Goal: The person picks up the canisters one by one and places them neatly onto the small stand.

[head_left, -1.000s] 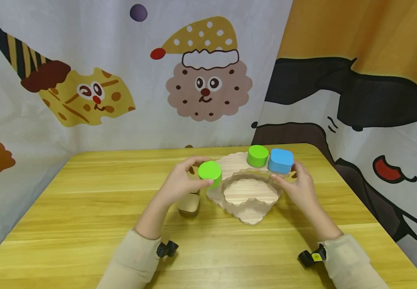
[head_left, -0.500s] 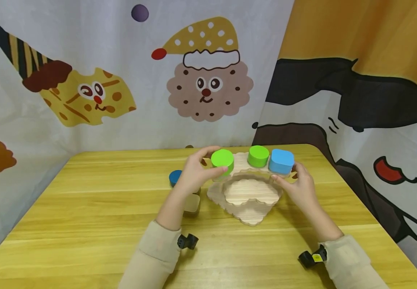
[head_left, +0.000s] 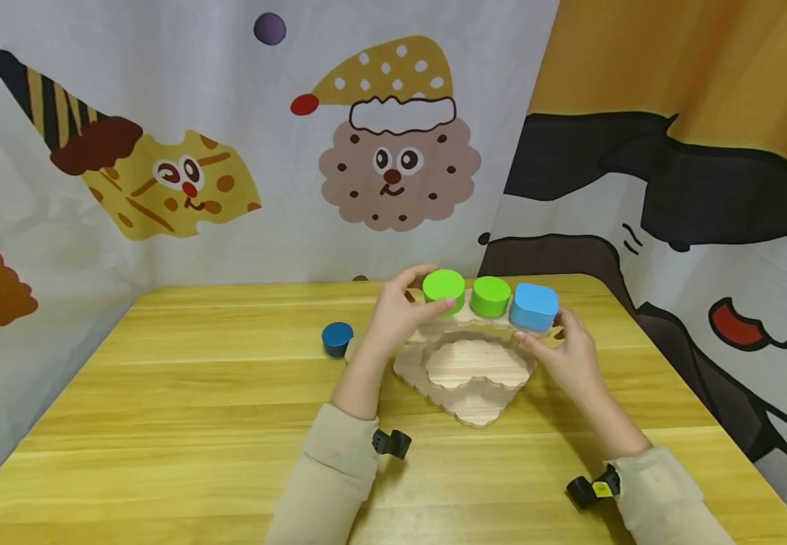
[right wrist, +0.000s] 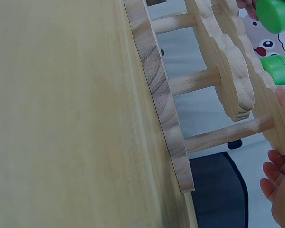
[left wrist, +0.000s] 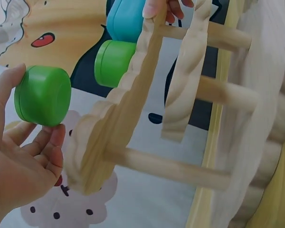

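Note:
My left hand (head_left: 393,314) pinches a bright green round block (head_left: 444,289) between thumb and fingers, above the left part of a pale wooden tiered stand (head_left: 478,365). In the left wrist view a gap shows between this block and the scalloped top shelf (left wrist: 118,114). Another green round block (head_left: 491,297) and a light blue rounded-square block (head_left: 535,306) stand side by side on that shelf. My right hand (head_left: 573,359) grips the shelf's right end, thumb on top and fingers beneath. Dowels (right wrist: 194,81) join the stand's scalloped tiers to its base.
Left of the stand, a dark blue round block (head_left: 337,339) rests on the wooden table (head_left: 162,424). Behind my left forearm, a tan block (head_left: 349,350) is mostly hidden. A cartoon-printed curtain (head_left: 284,197) hangs close behind the table's far edge.
My left hand has carried the green block right and back, from beside the stand to over the top shelf. The dark blue block has come into sight. My right hand keeps its place.

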The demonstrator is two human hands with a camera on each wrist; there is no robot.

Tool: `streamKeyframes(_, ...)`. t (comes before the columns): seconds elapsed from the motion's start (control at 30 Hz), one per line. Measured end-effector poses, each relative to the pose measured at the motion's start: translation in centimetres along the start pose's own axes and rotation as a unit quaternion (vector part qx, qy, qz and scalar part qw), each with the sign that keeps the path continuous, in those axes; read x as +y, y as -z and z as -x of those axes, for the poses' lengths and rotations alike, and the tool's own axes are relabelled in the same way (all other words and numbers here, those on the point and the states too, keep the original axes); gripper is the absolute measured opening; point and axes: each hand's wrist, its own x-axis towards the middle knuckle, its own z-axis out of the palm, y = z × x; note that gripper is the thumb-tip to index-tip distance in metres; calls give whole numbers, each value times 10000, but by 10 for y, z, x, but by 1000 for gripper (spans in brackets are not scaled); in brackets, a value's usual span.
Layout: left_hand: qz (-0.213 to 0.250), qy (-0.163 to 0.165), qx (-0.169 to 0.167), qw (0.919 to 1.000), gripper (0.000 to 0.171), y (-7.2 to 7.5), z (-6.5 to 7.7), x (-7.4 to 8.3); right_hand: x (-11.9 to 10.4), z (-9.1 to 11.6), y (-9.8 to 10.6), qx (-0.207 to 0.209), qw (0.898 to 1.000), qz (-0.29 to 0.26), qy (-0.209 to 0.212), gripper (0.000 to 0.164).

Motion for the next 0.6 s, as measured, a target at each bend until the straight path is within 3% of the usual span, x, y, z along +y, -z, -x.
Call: streamKeyframes(0.6, 225, 142, 177, 9995, 58, -23, -14, -15, 1, -1, 1, -4, 10000, -24, 44, 60)
